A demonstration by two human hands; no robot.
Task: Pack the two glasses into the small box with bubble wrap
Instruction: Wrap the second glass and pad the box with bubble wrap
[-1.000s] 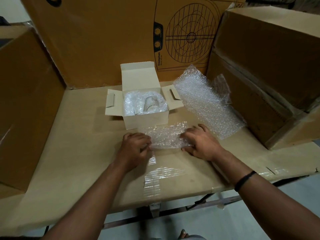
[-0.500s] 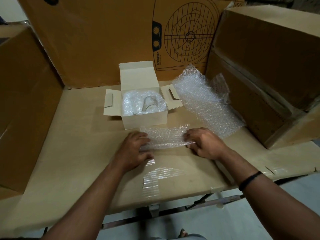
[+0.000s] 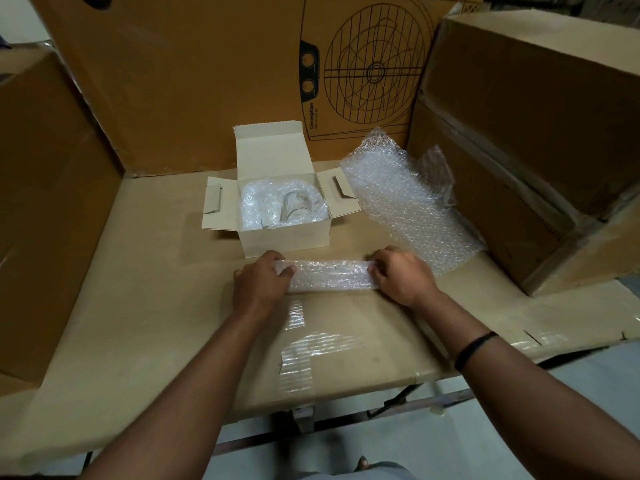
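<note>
A small white box (image 3: 284, 239) stands open on the cardboard-covered table, its lid and side flaps up. Inside it, bubble wrap surrounds a clear glass (image 3: 294, 206); a second glass cannot be made out. Just in front of the box lies a folded strip of bubble wrap (image 3: 330, 275). My left hand (image 3: 259, 284) grips the strip's left end and my right hand (image 3: 401, 275) grips its right end. A larger loose sheet of bubble wrap (image 3: 405, 199) lies to the right of the box.
Big brown cartons wall in the table: one with a fan drawing (image 3: 374, 71) at the back, one at the left (image 3: 45, 188), a stack at the right (image 3: 533, 140). Strips of clear tape (image 3: 301, 348) shine on the table near its front edge.
The bubble-wrap strip has been folded narrower and flatter between my hands. Both hands have moved slightly apart, out to the strip's ends.
</note>
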